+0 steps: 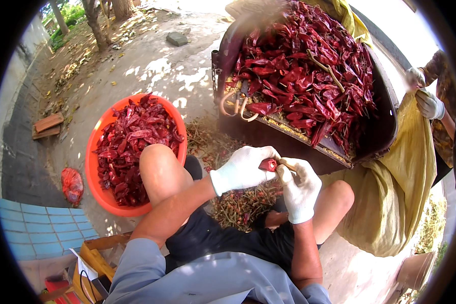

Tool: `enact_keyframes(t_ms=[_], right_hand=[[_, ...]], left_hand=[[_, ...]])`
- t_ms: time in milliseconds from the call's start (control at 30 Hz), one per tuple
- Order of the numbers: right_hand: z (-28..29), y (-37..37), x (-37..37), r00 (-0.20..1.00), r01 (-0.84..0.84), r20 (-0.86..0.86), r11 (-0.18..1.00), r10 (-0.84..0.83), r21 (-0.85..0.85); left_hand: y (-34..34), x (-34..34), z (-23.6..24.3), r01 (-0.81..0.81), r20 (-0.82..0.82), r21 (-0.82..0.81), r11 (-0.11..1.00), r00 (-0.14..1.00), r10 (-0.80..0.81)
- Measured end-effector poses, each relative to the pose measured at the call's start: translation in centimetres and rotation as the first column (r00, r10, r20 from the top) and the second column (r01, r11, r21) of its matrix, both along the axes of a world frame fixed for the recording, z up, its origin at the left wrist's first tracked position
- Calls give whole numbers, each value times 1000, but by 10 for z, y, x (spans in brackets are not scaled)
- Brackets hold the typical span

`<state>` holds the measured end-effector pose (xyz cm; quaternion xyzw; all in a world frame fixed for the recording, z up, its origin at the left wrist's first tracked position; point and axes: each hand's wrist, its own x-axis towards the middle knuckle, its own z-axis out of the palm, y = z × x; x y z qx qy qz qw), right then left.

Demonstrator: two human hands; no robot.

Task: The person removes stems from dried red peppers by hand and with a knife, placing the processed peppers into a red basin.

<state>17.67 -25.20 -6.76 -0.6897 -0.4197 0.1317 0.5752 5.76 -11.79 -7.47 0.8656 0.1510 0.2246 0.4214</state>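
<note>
Seen from above: work in two white gloves, to the right of an orange plastic basin (92, 167). In the left hand (245, 169), nearer the basin: fingers curled snugly round a dried red chili pepper (268, 164), with only the blunt red end in sight. Long axis roughly left to right, as far as can be told with most of the pod hidden, and visible end away from the basin. At that end, farther from the basin, the right hand (300, 190), with thumb and forefinger pinched on what looks like a brown stem (287, 166). Between pepper and basin: the left forearm and the bare left knee (159, 164), the knee partly over the basin's right edge.

Around these, left to right: below and left of the basin, a ledge of pale blue tiles (40, 230); well left, reddish bricks (48, 124); just beside its left edge, a red mesh bag (72, 185). Inside the basin, a heap of dried red chilies (131, 137). To its right, on the ground between the knees, a litter of dry stems (245, 205). Beyond and right of the basin, a maroon cart (258, 139) piled with chilies (309, 71). Farthest right of the basin, a yellow woven sack (395, 187), gripped by a co-worker's gloved hand (430, 105).
</note>
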Motion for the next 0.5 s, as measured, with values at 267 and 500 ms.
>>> enact_keyframes(t_ms=[267, 500], right_hand=[[9, 1, -4, 987, 13, 159, 1000, -11, -10], [5, 14, -5, 808, -15, -581, 989, 99, 148]], left_hand=[[5, -4, 8, 41, -52, -196, 980, 997, -52], [-1, -2, -4, -67, 177, -30, 997, 982, 72]])
